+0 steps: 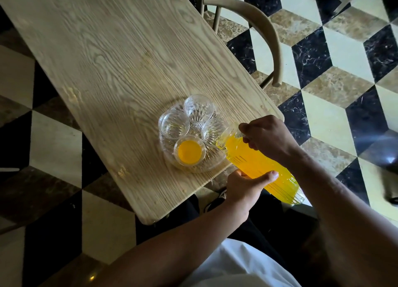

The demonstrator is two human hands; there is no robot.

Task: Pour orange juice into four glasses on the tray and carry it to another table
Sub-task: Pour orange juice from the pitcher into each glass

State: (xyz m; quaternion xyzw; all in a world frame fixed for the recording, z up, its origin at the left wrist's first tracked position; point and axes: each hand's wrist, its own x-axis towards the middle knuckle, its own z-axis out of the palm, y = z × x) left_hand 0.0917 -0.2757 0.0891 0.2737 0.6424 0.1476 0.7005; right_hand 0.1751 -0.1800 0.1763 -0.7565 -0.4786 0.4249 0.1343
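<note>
Head view. A ribbed clear-glass pitcher, nearly full of orange juice, is held tilted at the bench edge, its spout beside a round clear glass tray. Right hand: fingers curled round the handle near the pitcher's top. Left hand: fingers and thumb wrapped about the pitcher's lower body. On the tray stand four ribbed glasses: the nearest glass holds juice; the other three glasses appear clear. A wooden chair stands beyond the bench on a cube-patterned floor.
</note>
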